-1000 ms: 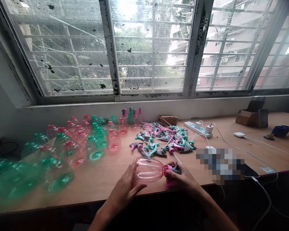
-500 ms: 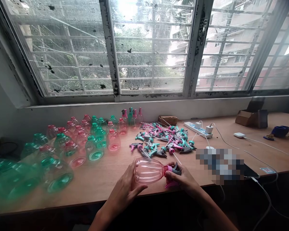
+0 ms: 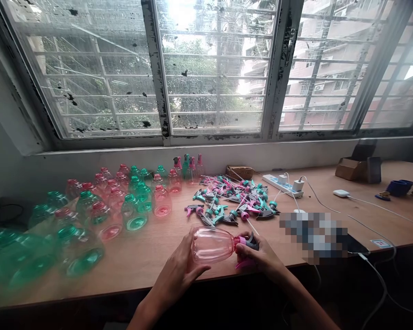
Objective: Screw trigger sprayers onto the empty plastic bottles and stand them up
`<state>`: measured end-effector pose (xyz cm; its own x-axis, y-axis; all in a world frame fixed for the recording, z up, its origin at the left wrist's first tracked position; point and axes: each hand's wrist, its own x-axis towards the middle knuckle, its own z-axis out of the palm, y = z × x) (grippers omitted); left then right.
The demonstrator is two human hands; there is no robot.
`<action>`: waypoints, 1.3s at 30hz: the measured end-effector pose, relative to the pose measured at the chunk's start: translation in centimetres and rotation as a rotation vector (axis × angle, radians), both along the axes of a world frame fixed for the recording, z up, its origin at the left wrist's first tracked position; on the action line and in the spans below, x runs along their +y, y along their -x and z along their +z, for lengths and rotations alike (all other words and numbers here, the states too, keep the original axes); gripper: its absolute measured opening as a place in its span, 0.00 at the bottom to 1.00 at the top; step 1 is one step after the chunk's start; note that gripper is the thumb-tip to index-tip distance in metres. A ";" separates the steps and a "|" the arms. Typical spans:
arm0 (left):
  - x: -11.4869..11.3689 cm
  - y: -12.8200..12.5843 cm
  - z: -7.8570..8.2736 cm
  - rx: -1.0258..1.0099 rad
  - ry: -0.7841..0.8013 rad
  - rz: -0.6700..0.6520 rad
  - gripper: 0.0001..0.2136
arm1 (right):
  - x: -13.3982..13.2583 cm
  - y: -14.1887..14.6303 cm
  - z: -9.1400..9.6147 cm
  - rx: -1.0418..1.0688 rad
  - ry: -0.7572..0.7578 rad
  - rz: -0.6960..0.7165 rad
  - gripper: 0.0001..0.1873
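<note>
A clear pink spray bottle [image 3: 213, 245] lies sideways in the air at the table's front edge, base to the left and neck to the right. My left hand [image 3: 182, 263] is closed around its base end, the thumb along the lower side. On its neck sits a pink and dark grey trigger sprayer [image 3: 249, 243], gripped by the fingers of my right hand [image 3: 261, 259]. Just behind the bottle spreads a pile of loose trigger sprayers [image 3: 234, 197] in pink, teal and dark grey, some with white tubes.
Many open-necked pink and green bottles [image 3: 134, 215] stand at the left. Several sprayer-topped bottles [image 3: 192, 169] are by the wall. A power strip [image 3: 282, 185] with chargers and cables lies right of the pile. Farther right is a cardboard box [image 3: 353, 168]. The table's front edge runs below my hands.
Almost nothing differs. The pink bottle seems turned slightly about its long axis, its ridges showing differently, while both hands keep their places.
</note>
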<state>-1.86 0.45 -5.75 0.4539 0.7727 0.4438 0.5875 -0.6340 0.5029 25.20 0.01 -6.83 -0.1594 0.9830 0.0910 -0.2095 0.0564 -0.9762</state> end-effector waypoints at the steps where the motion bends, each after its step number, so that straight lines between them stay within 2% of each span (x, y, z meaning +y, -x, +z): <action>1: 0.0 0.0 -0.1 -0.013 0.006 -0.001 0.41 | 0.0 0.0 0.0 0.001 -0.011 0.000 0.23; 3: 0.1 0.0 -0.4 -0.033 0.028 -0.011 0.40 | 0.0 0.0 0.1 0.000 -0.030 0.003 0.23; 8: 0.2 0.3 -0.6 -0.023 0.015 -0.016 0.47 | 0.1 -0.1 -0.1 -0.018 -0.026 0.004 0.24; 12: 0.1 0.2 0.0 0.015 -0.008 -0.005 0.42 | 0.1 -0.1 -0.1 -0.038 -0.007 0.010 0.24; 19: -0.1 0.0 -0.2 -0.051 0.034 -0.010 0.42 | 0.2 -0.1 -0.2 -0.028 -0.006 -0.008 0.23; 23: 0.0 0.2 -0.3 -0.054 0.042 -0.034 0.47 | 0.2 -0.1 -0.3 -0.031 -0.005 0.005 0.25; 27: 0.0 0.2 0.1 -0.024 0.029 -0.022 0.41 | 0.2 -0.1 -0.2 -0.051 -0.008 0.009 0.26; 35: 0.2 0.3 -0.5 -0.087 0.044 -0.032 0.42 | 0.0 -0.1 -0.2 -0.035 -0.001 -0.002 0.24; 39: 0.0 0.2 0.0 -0.056 0.013 0.003 0.41 | 0.0 -0.1 -0.2 -0.058 0.021 0.003 0.26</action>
